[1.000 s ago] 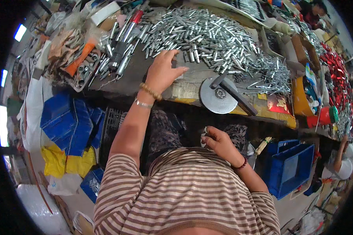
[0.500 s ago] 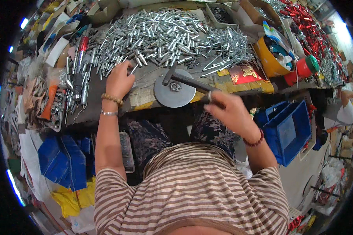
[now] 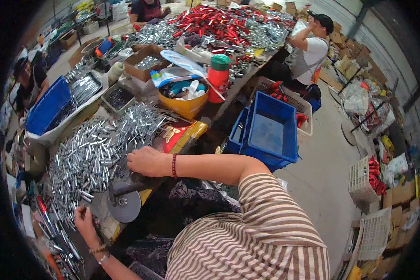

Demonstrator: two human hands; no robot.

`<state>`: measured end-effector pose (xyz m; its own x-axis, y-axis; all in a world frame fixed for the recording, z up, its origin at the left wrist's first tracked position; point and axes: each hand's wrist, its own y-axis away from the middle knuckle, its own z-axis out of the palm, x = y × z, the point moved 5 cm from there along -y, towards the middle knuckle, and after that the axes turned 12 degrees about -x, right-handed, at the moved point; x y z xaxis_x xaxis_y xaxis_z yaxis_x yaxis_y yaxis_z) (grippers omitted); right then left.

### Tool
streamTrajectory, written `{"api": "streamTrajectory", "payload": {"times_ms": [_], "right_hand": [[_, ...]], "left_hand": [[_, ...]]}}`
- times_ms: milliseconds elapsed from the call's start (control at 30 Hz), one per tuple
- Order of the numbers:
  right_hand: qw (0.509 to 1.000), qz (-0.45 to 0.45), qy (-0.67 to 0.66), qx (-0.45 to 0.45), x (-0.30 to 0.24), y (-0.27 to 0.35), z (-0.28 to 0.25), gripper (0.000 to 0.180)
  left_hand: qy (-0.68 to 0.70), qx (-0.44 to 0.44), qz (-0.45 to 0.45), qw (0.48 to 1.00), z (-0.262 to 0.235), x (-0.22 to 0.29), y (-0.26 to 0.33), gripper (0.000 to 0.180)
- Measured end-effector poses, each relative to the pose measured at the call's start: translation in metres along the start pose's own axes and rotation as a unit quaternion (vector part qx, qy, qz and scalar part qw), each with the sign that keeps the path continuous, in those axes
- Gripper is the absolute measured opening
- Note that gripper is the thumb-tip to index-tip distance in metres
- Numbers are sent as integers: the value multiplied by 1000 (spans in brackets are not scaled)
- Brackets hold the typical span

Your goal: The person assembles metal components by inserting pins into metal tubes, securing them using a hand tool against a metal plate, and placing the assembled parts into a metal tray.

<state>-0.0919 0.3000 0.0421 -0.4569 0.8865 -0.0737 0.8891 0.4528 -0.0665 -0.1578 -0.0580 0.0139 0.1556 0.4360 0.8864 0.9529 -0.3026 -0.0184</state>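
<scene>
My left hand (image 3: 86, 225) is low on the left by the bench edge, thumb and fingertips slightly apart, just short of some loose silver metal tubes (image 3: 86, 196). Nothing shows between its fingers. A hammer (image 3: 123, 189) lies with its head on a round grey metal disc (image 3: 128, 210). My right hand (image 3: 147, 162) is closed above the end of the handle, its fingertips toward the heap. What those fingers hold, if anything, is hidden. Left of it spreads a large heap of silver metal tubes (image 3: 86, 156), with thinner silver rods (image 3: 140, 123) beyond.
A yellow tub (image 3: 184, 106) and a red jar with a green lid (image 3: 219, 79) stand beyond my right hand. Blue crates (image 3: 271, 128) are stacked to the right of the bench. A seated person (image 3: 310, 51) works beside a far heap of red parts (image 3: 210, 28).
The view has swung to the right, bringing in the room and other people. My right hand has come off the hammer handle's grip toward the heap. The left hand's fingers have parted.
</scene>
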Motion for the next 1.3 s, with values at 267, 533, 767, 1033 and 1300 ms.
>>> {"api": "streamTrajectory", "payload": {"times_ms": [267, 533, 767, 1033, 1300], "right_hand": [[991, -28, -76, 108, -25, 7, -15, 20], [984, -71, -163, -18, -115, 18, 15, 16], [984, -14, -171, 47, -92, 32, -12, 9], [984, -49, -150, 88, -101, 24, -12, 13], [982, -57, -156, 95, -99, 18, -11, 10]], "left_hand": [[241, -64, -36, 968, 77, 55, 58, 13], [-142, -28, 83, 986, 73, 71, 102, 12], [-200, -8, 140, 970, 92, 88, 87, 16], [-195, 16, 106, 975, 83, 87, 92, 16], [-206, 4, 147, 967, 85, 79, 85, 14]]}}
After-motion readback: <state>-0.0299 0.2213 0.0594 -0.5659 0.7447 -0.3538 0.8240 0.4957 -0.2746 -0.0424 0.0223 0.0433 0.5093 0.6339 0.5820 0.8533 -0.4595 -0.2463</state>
